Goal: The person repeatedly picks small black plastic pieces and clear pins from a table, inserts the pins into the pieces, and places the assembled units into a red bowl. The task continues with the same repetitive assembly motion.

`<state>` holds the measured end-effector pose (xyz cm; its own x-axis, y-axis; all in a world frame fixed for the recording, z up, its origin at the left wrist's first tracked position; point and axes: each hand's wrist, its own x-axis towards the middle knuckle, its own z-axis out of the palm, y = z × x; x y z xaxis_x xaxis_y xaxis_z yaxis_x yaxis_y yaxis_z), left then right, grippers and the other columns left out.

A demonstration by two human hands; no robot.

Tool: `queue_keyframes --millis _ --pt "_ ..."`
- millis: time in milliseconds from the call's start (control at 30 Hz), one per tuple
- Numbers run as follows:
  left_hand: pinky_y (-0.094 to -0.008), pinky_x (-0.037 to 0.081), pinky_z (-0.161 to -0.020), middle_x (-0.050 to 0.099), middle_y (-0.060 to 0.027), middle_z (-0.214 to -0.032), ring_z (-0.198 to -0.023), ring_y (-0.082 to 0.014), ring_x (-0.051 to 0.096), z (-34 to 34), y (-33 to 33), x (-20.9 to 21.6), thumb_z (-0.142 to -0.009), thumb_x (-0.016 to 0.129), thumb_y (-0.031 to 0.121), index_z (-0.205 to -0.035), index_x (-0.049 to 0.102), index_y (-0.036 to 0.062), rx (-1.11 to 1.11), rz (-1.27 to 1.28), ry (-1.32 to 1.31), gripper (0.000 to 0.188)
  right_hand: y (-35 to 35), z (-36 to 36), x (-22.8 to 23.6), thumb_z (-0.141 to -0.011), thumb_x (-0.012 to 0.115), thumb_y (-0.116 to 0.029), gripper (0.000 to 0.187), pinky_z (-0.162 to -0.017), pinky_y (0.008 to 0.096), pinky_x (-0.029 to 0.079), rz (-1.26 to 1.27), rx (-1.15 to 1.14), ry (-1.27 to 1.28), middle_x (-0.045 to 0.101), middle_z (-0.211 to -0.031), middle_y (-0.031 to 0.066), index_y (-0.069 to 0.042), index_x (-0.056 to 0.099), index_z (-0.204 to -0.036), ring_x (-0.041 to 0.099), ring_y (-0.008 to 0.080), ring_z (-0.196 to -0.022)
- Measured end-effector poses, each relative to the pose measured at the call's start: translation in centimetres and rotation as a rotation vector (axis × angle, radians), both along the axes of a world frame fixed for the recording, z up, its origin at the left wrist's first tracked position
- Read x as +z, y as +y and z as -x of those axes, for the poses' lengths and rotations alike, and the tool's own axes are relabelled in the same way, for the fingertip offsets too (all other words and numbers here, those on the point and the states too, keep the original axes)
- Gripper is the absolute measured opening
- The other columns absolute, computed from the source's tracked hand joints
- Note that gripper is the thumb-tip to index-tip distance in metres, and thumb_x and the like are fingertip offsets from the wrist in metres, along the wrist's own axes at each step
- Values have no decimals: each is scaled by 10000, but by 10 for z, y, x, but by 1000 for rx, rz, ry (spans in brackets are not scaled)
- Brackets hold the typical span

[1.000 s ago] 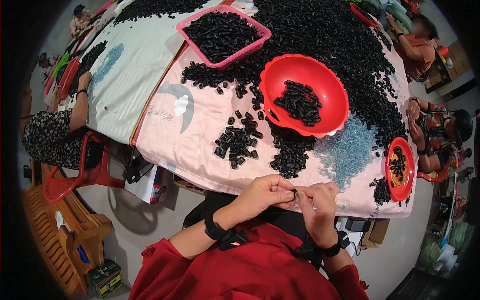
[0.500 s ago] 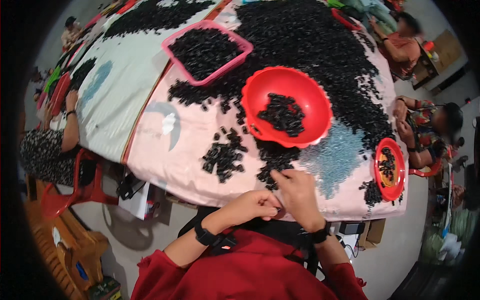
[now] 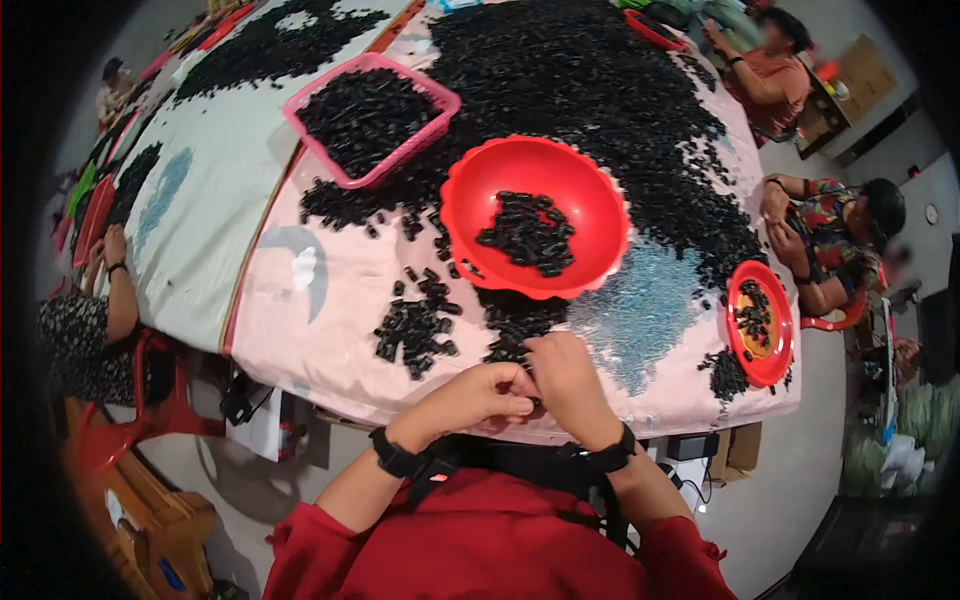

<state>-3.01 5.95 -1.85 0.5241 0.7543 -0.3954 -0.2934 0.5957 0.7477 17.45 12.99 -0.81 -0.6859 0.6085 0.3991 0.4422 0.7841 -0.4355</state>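
Observation:
My left hand (image 3: 492, 396) is closed in a pinch at the near edge of the table. My right hand (image 3: 570, 385) meets it there, its fingers bent and closed against the left fingertips. Whatever they pinch is too small and hidden to make out. Right beyond the fingers lies a small pile of black pieces (image 3: 515, 322), short and tube-like. A second loose cluster of black pieces (image 3: 415, 328) is spread to the left. Farther out stands a red scalloped bowl (image 3: 595, 205) with some black pieces inside. Thin silvery pins (image 3: 640, 310) are heaped to its right.
A pink basket (image 3: 448, 110) full of black pieces stands at the upper left, near a large black heap (image 3: 580, 80). At the right edge sits a red oval tray (image 3: 786, 330). Co-workers sit along both sides, one beside a red chair (image 3: 180, 400).
My hands have come closer together, the right one shifting left and slightly down. The whole scene has moved a little leftward in view as the head turned.

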Motion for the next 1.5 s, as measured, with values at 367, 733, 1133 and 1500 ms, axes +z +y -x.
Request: queue_keyframes --millis 367,733,1133,1500 --pt "-311 627 -915 754 -118 -1162 -1092 -204 758 5 -7 -4 -1066 679 96 -1180 662 -9 11 -78 -66 157 -12 -25 10 -978 683 -5 121 -801 459 515 304 -188 82 657 -974 179 7 696 -1097 648 379 -911" --pt "-377 641 -966 734 -151 -1217 -1111 -267 762 6 -8 -11 -1100 625 122 -1241 614 -19 69 -74 -183 200 -23 -31 -3 -964 700 -42 139 -822 473 488 65 -250 15 674 -937 155 -26 699 -1102 643 370 -892" --pt "-375 639 -975 729 -165 -1231 -1119 -265 760 5 -9 -9 -1105 604 105 -1242 603 -24 76 -83 -173 188 -36 -20 14 -905 780 -57 140 -878 441 387 -51 -277 -165 692 -940 75 -98 708 -1017 642 280 -908" --pt "-346 625 -939 750 -143 -1183 -1072 -215 754 -1 -13 -7 -1101 621 117 -1266 634 -29 106 -118 -135 221 -45 -22 34 -962 695 3 208 -935 369 406 339 -270 123 710 -927 52 -54 752 -1154 594 220 -883"
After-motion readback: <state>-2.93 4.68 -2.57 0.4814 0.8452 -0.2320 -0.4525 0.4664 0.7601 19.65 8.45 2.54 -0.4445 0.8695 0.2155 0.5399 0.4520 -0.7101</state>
